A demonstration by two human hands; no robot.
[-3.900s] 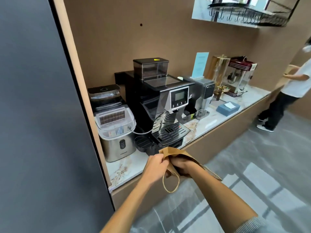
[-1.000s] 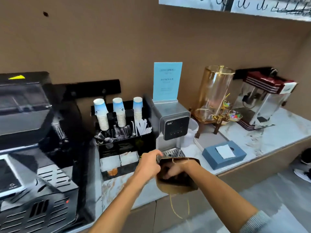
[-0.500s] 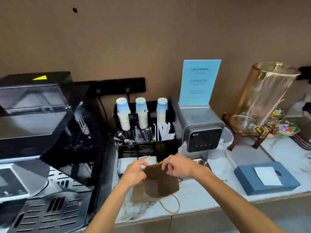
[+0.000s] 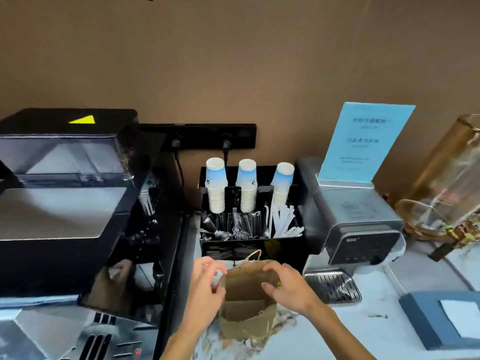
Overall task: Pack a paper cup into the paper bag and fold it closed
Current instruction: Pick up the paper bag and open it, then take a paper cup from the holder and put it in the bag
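A brown paper bag (image 4: 246, 302) stands upright on the marble counter (image 4: 337, 333), its mouth spread open and a twine handle sticking up behind. My left hand (image 4: 206, 289) grips the bag's left rim and my right hand (image 4: 288, 287) grips its right rim. Three stacks of upside-down blue-and-white paper cups (image 4: 246, 185) stand in a black organizer (image 4: 285, 245) just behind the bag. The inside of the bag looks empty as far as I can see.
A large black coffee machine (image 4: 65, 203) fills the left side. A grey water dispenser (image 4: 358, 224) with a blue sign (image 4: 363, 141) stands to the right, then a glass jar (image 4: 449, 178) and a blue tissue box (image 4: 441, 320). Straws and wrapped stirrers fill the organizer.
I have walked along the counter to the cup organizer. The bag went from folded in my hands to standing on the counter with its mouth opened.
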